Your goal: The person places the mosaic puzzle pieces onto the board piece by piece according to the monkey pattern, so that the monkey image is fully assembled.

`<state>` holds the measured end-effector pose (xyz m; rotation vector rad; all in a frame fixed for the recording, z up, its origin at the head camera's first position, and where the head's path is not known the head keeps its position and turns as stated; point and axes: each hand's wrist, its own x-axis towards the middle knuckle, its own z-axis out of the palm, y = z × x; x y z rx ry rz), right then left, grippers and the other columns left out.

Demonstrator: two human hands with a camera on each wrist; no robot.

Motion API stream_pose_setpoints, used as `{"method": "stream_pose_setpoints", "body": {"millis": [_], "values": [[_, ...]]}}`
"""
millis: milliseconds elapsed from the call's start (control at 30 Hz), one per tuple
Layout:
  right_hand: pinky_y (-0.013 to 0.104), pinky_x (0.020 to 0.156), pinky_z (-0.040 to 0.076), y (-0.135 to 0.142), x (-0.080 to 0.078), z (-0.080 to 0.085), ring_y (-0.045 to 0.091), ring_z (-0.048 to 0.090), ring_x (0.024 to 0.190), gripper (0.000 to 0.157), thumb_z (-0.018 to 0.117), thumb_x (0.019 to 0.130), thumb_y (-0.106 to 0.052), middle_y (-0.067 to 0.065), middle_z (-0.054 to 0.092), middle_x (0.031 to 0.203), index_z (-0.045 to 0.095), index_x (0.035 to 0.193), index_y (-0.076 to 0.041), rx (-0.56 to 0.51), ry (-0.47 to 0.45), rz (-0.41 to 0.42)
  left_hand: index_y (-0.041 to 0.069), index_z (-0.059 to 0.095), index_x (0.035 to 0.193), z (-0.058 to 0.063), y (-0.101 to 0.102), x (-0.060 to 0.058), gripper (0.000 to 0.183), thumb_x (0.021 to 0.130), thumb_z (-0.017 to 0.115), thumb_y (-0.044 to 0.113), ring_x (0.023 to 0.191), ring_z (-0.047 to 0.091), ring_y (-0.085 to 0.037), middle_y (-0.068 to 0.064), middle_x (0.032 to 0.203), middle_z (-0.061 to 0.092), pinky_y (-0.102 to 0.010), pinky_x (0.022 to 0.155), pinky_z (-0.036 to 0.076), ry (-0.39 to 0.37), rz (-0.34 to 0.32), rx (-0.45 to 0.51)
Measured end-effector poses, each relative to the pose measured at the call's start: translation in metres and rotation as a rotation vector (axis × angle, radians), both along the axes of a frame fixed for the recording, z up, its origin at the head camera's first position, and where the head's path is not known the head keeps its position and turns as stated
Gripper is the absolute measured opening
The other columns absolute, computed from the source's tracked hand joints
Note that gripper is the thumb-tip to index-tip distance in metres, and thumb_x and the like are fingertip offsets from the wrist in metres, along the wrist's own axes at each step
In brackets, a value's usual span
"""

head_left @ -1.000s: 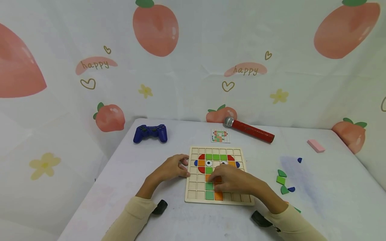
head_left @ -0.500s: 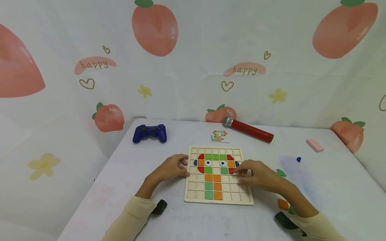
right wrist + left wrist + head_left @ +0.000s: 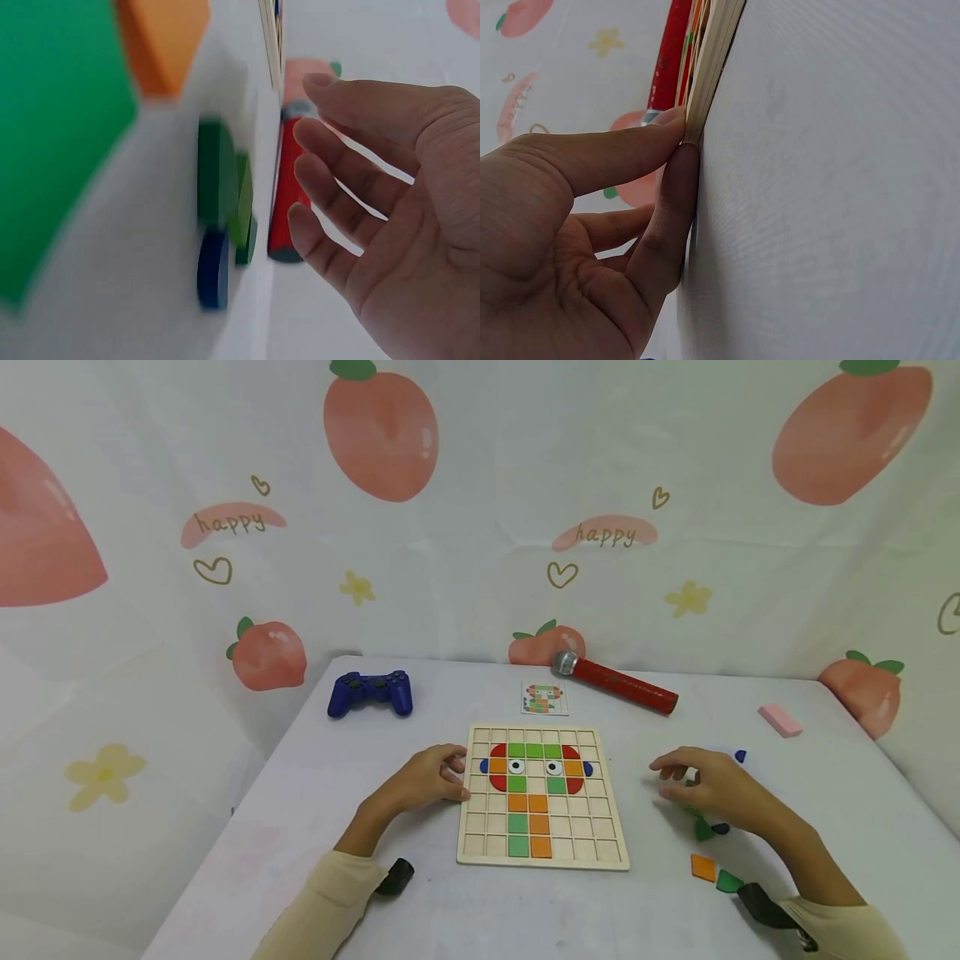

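A wooden grid board lies on the table with red, green, orange and blue tiles and two eye tiles forming a face-like pattern. My left hand holds the board's left edge; in the left wrist view the thumb and a finger pinch its rim. To the right of the board, my right hand hovers with relaxed fingers and holds nothing. Below it lie a green quarter-round tile and a blue half-round tile. A light green square tile shows behind them in the right wrist view, mostly hidden from the head view.
An orange square tile and another green tile lie by the right sleeve. A blue tile and pink block are farther right. Behind the board are a pattern card, red microphone and blue game controller.
My right hand has moved from over the board rightward to the loose tiles, uncovering the orange and green tiles on the board. My left hand has stayed at the board's edge.
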<state>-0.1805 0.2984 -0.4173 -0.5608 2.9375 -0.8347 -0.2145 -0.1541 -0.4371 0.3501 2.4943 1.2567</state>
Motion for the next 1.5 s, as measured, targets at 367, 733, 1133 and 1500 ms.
{"method": "stream_pose_setpoints", "body": {"millis": [367, 733, 1133, 1500], "values": [[0.030, 0.076, 0.051, 0.035, -0.004, -0.004, 0.011, 0.058, 0.092, 0.033, 0.081, 0.093, -0.023, -0.004, 0.072, 0.102, 0.076, 0.123, -0.010, 0.034, -0.049, -0.090, -0.003, 0.055, 0.148, 0.001, -0.001, 0.000, 0.070, 0.087, 0.087, 0.010, 0.101, 0.068, -0.016, -0.008, 0.118, 0.064, -0.038, 0.094, 0.057, 0.001, -0.013, 0.003], [0.031, 0.078, 0.053, 0.052, -0.006, -0.005, 0.019, 0.062, 0.099, 0.035, 0.076, 0.091, -0.013, 0.003, 0.073, 0.110, 0.075, 0.126, -0.008, 0.039, -0.132, -0.097, -0.002, 0.055, 0.148, 0.002, -0.001, 0.001, 0.070, 0.086, 0.087, 0.010, 0.101, 0.068, -0.015, -0.007, 0.118, 0.064, -0.038, 0.094, 0.058, -0.002, -0.002, 0.001], [0.036, 0.080, 0.051, 0.056, -0.006, -0.007, 0.015, 0.060, 0.097, 0.031, 0.077, 0.090, -0.020, 0.000, 0.072, 0.106, 0.078, 0.121, -0.013, 0.049, -0.194, -0.082, -0.002, 0.056, 0.147, 0.003, -0.001, 0.001, 0.071, 0.086, 0.088, 0.010, 0.100, 0.068, -0.015, -0.007, 0.118, 0.065, -0.038, 0.094, 0.058, -0.005, 0.000, 0.006], [0.025, 0.071, 0.048, 0.054, -0.005, -0.009, 0.011, 0.053, 0.085, 0.026, 0.079, 0.091, -0.022, -0.001, 0.061, 0.092, 0.077, 0.114, -0.011, 0.037, -0.211, -0.071, -0.003, 0.055, 0.147, 0.002, -0.002, 0.001, 0.071, 0.086, 0.087, 0.009, 0.101, 0.068, -0.016, -0.008, 0.118, 0.064, -0.039, 0.094, 0.058, 0.005, -0.017, 0.011]]}}
